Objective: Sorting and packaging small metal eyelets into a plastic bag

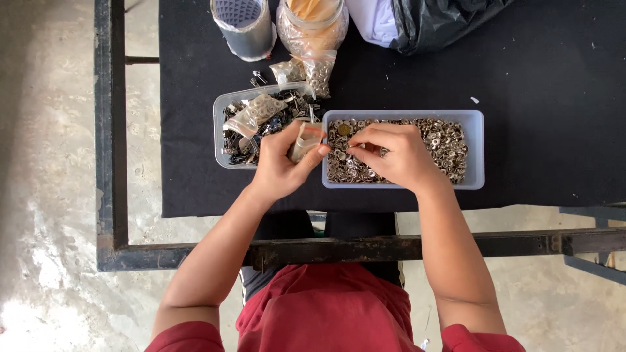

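My left hand (pixel 282 163) grips a small clear plastic bag (pixel 304 140), held upright between the two trays. My right hand (pixel 398 156) rests inside a pale blue tray (pixel 476 150) full of small silver metal rings (pixel 447 145), its fingertips pinched together on some of them near the tray's left end. Left of it stands a clear tray (pixel 219 130) holding dark metal clips and a filled small bag (pixel 257 112).
Everything sits on a black cloth (pixel 535 98) over a metal-framed table (pixel 111 195). At the back stand a grey cup (pixel 244 29), a clear jar (pixel 312 29), more small filled bags (pixel 318 72) and a black plastic bag (pixel 437 23). Concrete floor lies below.
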